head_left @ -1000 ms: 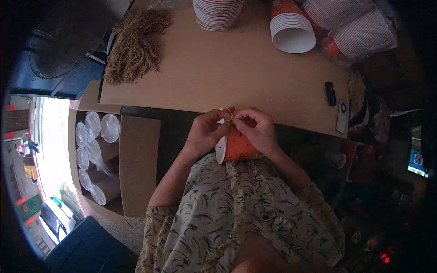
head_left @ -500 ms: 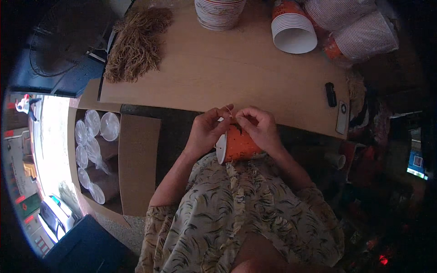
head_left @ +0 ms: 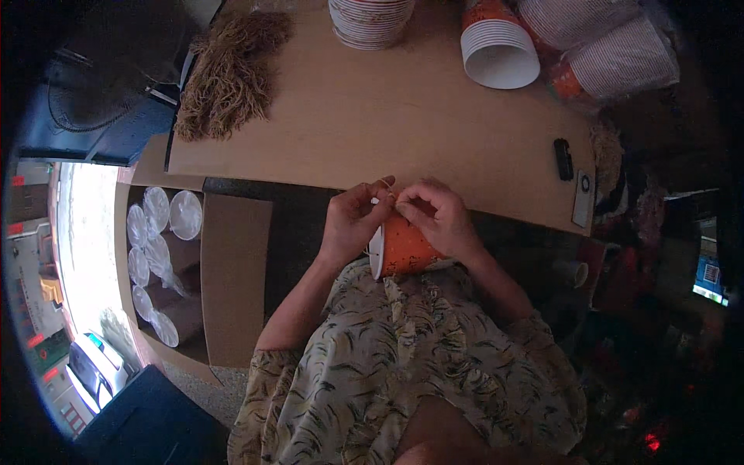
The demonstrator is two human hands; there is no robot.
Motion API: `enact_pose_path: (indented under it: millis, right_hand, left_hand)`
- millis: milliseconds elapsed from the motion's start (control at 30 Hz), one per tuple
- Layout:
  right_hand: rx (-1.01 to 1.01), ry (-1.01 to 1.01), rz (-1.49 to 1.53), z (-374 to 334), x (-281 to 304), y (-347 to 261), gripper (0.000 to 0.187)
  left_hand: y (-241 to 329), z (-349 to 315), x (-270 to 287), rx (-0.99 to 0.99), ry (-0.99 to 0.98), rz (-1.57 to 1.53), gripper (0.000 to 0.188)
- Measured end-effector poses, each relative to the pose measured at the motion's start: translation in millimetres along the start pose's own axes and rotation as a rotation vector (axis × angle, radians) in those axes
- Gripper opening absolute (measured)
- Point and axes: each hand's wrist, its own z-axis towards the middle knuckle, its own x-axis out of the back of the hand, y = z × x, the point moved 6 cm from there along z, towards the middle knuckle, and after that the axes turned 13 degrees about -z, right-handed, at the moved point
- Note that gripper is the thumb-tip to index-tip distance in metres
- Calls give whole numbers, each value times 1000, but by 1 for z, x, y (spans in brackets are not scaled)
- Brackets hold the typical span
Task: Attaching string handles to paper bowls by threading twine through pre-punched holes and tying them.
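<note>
An orange paper bucket (head_left: 409,249) lies on its side against my lap, its white rim turned left. A thin tan string shows at the rim, and another bit of string (head_left: 387,184) rises from the fingers of my left hand (head_left: 353,221). That hand is closed in a pinch on the string, just above the rim. My right hand (head_left: 442,217) is pinched close beside it, over the bucket's upper side. The string seems to run between both sets of fingertips, though they partly hide it.
A bundle of tan strings (head_left: 229,85) lies at the table's far left. Stacked paper buckets (head_left: 500,58) stand at the back, some in plastic wrap. A black tool (head_left: 563,160) and a phone-like slab (head_left: 582,198) lie near the right edge. At left, an open carton (head_left: 236,283) holds wrapped buckets.
My right fingertips have moved slightly left and down, closer to my left fingers. The left hand has barely moved, and the bucket stays on my lap.
</note>
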Motion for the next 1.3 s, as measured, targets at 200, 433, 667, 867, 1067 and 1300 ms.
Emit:
enact_pose_path:
  millis: [200, 433, 667, 867, 1067, 1300]
  right_hand:
    - [-167, -90, 161, 8, -2, 14, 10]
    - [-347, -188, 279, 11, -5, 20, 15]
    - [-376, -135, 291, 10, -6, 32, 15]
    - [-444, -148, 316, 9, 0, 25, 17]
    - [-408, -146, 334, 5, -5, 34, 22]
    - [-451, -154, 347, 5, -4, 33, 18]
  left_hand:
    - [3, 0, -8, 68, -25, 40, 18]
    - [4, 3, -9, 5, -27, 11, 19]
    - [-7, 3, -4, 95, -24, -142, 19]
    - [-7, 2, -7, 111, -17, -194, 18]
    - [-11, 3, -6, 90, -26, -177, 14]
    - [-6, 5, -9, 26, -82, -159, 15]
